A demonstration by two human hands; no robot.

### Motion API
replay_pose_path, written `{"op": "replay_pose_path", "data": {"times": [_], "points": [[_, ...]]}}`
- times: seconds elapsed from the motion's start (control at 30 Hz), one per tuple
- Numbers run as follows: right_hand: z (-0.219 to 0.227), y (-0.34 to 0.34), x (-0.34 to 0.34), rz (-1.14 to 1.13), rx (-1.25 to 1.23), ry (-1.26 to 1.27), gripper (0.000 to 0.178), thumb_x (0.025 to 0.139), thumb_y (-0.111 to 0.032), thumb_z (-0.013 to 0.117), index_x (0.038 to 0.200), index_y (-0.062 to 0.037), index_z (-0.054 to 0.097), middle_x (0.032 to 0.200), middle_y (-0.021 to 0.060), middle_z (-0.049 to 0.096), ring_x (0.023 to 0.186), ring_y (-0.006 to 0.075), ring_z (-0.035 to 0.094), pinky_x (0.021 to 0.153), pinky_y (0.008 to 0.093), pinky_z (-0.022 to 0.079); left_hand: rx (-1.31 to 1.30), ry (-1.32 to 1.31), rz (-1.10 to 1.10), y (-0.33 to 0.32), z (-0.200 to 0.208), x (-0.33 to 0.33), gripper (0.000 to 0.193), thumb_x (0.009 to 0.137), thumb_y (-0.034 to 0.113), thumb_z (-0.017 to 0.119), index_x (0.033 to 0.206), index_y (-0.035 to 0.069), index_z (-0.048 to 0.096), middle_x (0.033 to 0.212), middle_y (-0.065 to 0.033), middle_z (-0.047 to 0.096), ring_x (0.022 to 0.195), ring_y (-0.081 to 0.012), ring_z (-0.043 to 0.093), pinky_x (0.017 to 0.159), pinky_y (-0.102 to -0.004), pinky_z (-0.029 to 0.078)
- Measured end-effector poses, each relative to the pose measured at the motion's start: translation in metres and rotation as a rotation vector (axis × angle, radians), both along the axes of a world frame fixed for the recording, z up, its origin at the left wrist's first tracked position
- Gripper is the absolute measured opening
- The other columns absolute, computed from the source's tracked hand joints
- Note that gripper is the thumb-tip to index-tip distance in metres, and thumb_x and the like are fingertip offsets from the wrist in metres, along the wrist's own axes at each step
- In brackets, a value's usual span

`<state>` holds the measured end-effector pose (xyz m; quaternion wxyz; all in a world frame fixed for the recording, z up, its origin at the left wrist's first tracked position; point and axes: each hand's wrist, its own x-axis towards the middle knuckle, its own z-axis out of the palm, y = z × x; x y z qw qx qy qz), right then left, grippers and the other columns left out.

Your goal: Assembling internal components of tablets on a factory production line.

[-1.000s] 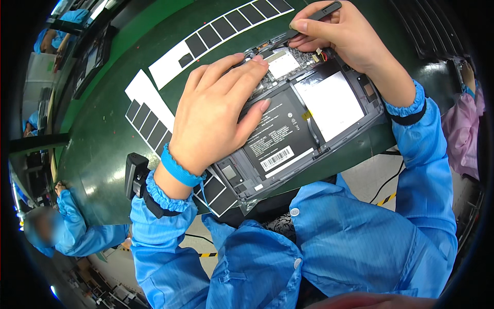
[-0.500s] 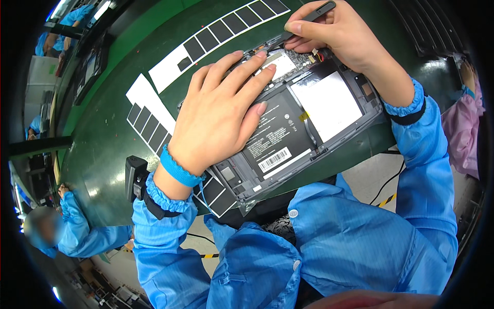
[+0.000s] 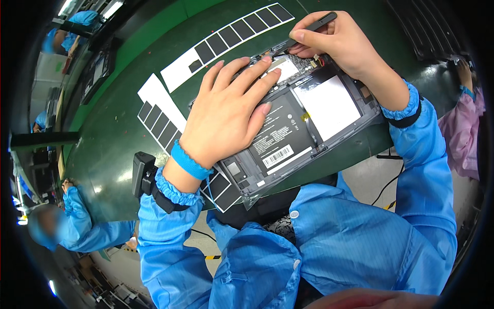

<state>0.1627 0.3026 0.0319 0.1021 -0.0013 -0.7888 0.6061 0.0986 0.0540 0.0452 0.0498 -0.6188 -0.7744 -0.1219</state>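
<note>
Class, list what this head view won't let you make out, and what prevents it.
In the head view:
Parts of the opened device beneath the left hand: the hand covers them.
What the black tool's lower end touches: too small and dark.
The lower black-patched sheet's middle: hidden by the left wrist.
The pink-sleeved co-worker: cut off by the dark rim.

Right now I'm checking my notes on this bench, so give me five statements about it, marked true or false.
1. The left hand lies palm down on the opened device. True.
2. The right hand is empty. False: it grips a slim black tool.
3. The device is shut under its cover. False: its circuit board shows.
4. The white panel sits right of the black labelled panel. True.
5. Sheets with black rectangles lie on the green table. True.
</note>
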Motion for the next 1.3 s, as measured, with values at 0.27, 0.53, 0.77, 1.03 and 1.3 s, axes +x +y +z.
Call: {"op": "replay_pose_path", "data": {"times": [0.27,0.53,0.77,1.03,1.3], "points": [[-0.002,0.0,-0.003,-0.096,-0.28,0.116,0.023,0.089,-0.013,0.066,0.101,0.006,0.066,0.092,0.0157,0.068,0.086,0.021,0.07,0.076,0.0266,0.058,0.033,-0.012,-0.033,0.0,0.0,0.001,0.047,0.086,0.014,0.054,0.133,0.018,0.053,0.141,-0.0085,0.046,0.125,-0.0358,0.042,0.107,-0.0492,0.029],[-0.001,-0.004,-0.004,-0.09,-0.343,0.071,0.026,0.091,-0.014,0.064,0.106,0.0076,0.062,0.1,0.0161,0.065,0.092,0.0243,0.068,0.082,0.0291,0.057,0.033,0.032,-0.008,-0.01,0.0,0.003,0.058,0.086,0.029,0.057,0.142,0.023,0.042,0.147,-0.0059,0.04,0.134,-0.0377,0.032,0.111,-0.0559,0.022],[0.001,0.0,-0.001,-0.086,-0.374,0.108,0.028,0.092,-0.016,0.063,0.105,0.0088,0.061,0.098,0.0167,0.066,0.092,0.0242,0.068,0.083,0.0307,0.056,0.692,-0.229,0.488,-0.143,0.035,0.041,0.013,0.09,0.008,0.057,0.09,-0.004,0.063,0.09,-0.0127,0.066,0.08,-0.0232,0.061,0.071,-0.0299,0.047],[0.032,-0.024,-0.005,-0.058,-0.232,-0.076,0.029,0.092,-0.021,0.064,0.105,0.0047,0.062,0.096,0.0144,0.067,0.089,0.0216,0.068,0.079,0.0293,0.057,0.927,-0.479,0.949,-0.235,-0.042,0.092,0.029,0.097,0.012,0.051,0.072,-0.001,0.051,0.066,-0.0024,0.051,0.062,-0.0091,0.043,0.057,-0.0252,0.036],[0.047,-0.172,-0.103,0.234,-0.119,-0.054,0.028,0.089,-0.02,0.067,0.102,0.0049,0.064,0.091,0.0149,0.068,0.082,0.0209,0.069,0.073,0.0301,0.059,0.527,-0.244,0.679,-0.174,-0.003,0.013,0.039,0.089,0.016,0.062,0.122,-0.004,0.056,0.1,-0.0148,0.06,0.092,-0.0267,0.061,0.084,-0.0343,0.047]]}}
